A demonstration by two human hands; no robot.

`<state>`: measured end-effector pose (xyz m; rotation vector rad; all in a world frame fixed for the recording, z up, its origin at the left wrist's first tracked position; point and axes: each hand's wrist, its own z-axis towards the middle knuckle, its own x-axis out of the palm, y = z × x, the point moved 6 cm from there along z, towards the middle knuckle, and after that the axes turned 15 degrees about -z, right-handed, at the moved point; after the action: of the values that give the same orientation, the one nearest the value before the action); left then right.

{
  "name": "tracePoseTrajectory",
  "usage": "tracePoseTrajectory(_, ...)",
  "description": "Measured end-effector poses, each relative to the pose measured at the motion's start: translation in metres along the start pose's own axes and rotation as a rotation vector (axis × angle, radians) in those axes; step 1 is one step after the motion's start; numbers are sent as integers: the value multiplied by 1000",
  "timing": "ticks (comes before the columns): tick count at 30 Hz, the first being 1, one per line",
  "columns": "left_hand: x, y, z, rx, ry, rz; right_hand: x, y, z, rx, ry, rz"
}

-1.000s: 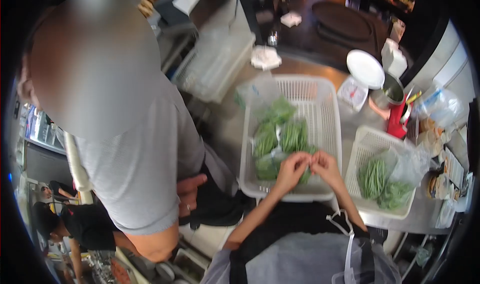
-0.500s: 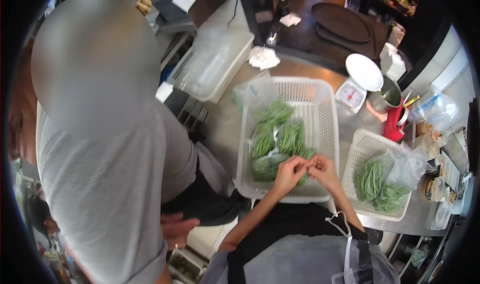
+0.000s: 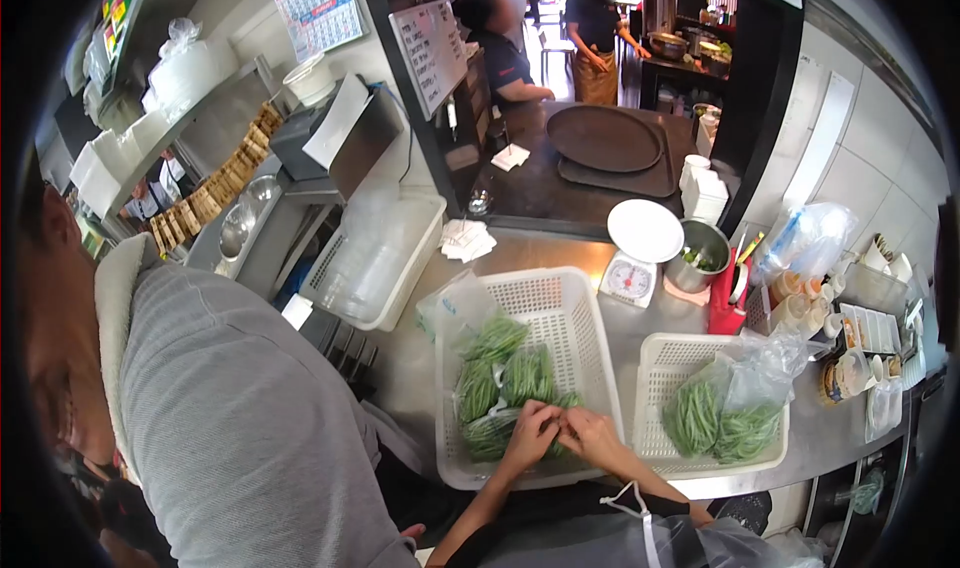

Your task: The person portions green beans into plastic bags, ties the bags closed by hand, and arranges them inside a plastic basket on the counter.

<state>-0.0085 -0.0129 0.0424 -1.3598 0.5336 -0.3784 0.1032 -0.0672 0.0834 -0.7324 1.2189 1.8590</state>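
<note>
My left hand (image 3: 532, 438) and my right hand (image 3: 592, 438) meet over the front of a white perforated basket (image 3: 447, 368). Fingertips of both are pinched together on what looks like the neck of a plastic bag of green beans (image 3: 570, 400), mostly hidden beneath them. Beside it in the basket lie several more clear bags of green beans (image 3: 528, 373). An empty-looking plastic bag (image 3: 452, 303) hangs over the basket's back left corner.
A second white basket (image 3: 655, 358) on the right holds bagged green beans (image 3: 692, 418). Behind stand a kitchen scale (image 3: 630, 280), a metal pot (image 3: 699, 256) and a red holder (image 3: 729, 303). A co-worker in a grey shirt (image 3: 240, 408) is close on my left. Dark trays (image 3: 605, 138) lie beyond the counter.
My view has tilted up, showing more of the pass-through and two people beyond. Both hands stay pinched together over the basket. The co-worker's head has moved toward the left edge.
</note>
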Motion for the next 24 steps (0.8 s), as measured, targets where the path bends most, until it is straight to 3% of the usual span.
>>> tracePoseTrajectory(2, -2, -18, -1, 173, 22, 216, 3, -8, -1, 116, 35, 150)
tracePoseTrajectory(7, 0, -17, -2, 128, 122, 165, 6, -22, -4, 318, 51, 387)
tracePoseTrajectory(17, 0, -4, -10, 45, 18, 134, 10, -31, -1, 344, 28, 531)
tracePoseTrajectory(21, -5, -6, -7, 57, -32, 111, 6, -24, 3, 313, 133, 417)
tracePoseTrajectory(24, -6, -3, -5, 17, -40, 22, -1, -9, 5, 138, -28, 92)
